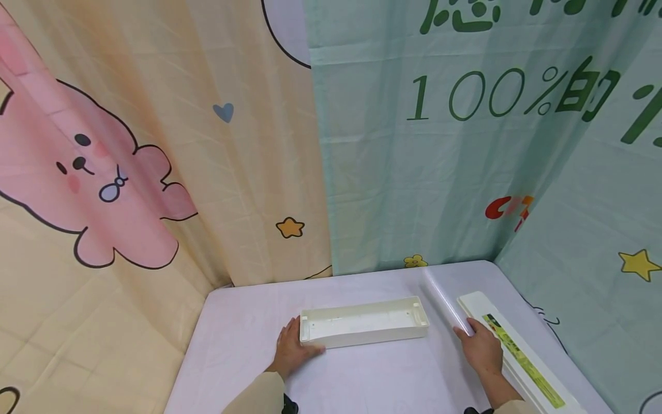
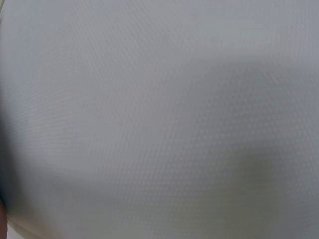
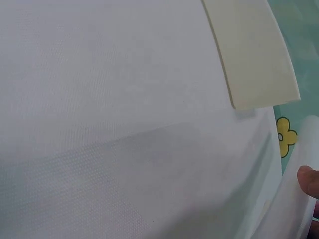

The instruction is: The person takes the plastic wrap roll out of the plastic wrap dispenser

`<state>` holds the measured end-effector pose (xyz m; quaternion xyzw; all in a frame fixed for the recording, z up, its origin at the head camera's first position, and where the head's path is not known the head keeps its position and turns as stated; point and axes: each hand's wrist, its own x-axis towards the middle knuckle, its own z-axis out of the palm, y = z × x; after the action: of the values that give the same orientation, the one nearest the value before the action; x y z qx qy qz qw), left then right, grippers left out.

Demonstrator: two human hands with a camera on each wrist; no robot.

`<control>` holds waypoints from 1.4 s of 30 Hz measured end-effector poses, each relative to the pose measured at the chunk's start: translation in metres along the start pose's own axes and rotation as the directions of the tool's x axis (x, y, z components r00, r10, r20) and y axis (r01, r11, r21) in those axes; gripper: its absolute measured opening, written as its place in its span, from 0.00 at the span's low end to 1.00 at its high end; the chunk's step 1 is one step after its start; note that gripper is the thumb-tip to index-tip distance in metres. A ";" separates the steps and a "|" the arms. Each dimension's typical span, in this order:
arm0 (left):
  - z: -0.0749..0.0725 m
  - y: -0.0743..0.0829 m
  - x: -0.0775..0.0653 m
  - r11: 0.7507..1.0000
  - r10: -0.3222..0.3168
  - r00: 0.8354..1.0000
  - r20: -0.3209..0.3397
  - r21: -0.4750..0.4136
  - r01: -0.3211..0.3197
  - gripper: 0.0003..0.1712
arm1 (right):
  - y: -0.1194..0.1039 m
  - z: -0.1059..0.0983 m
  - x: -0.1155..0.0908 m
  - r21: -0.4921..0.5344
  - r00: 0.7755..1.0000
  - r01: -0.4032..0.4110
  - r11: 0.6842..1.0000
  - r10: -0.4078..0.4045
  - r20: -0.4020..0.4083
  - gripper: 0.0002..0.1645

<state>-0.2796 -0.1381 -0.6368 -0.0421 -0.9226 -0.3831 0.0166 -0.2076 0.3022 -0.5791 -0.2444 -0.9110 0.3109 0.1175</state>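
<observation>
A long white open-topped box [image 1: 364, 340] lies on the table, its inside bare. My left hand [image 1: 291, 352] holds its left end, thumb along the front wall and fingers at the end wall. To the right, my right hand [image 1: 483, 348] grips the near end of a roll of cling film [image 1: 445, 300], which points away toward the back. In the right wrist view the thumb [image 3: 310, 181] presses on the roll [image 3: 291, 204], and the box [image 3: 259, 55] appears above. Mostly blurred white cloth fills the left wrist view.
A long white lid [image 1: 472, 300] with a yellow-green label lies along the table's right side, just beside my right hand. White cloth covers the table [image 1: 233, 345]. Printed curtains [image 1: 383, 172] hang around its back and sides.
</observation>
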 end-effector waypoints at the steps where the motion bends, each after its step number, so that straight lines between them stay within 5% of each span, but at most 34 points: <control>1: 0.000 0.000 0.000 1.000 -0.003 1.000 0.000 0.001 0.003 0.67 | -0.001 0.000 -0.001 -0.008 1.000 0.000 1.000 0.000 0.004 0.36; 19: 0.000 -0.002 0.000 1.000 0.016 1.000 0.001 0.014 -0.016 0.65 | -0.001 0.002 -0.005 -0.192 0.999 0.054 0.980 -0.054 0.007 0.33; 42: 0.001 -0.002 0.001 1.000 0.015 1.000 -0.010 -0.002 -0.015 0.65 | 0.005 0.009 -0.008 -0.209 0.994 0.105 0.972 -0.101 0.032 0.31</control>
<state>-0.2811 -0.1384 -0.6392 -0.0472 -0.9218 -0.3841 0.0238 -0.2024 0.2971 -0.5903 -0.2045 -0.9513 0.2089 0.0975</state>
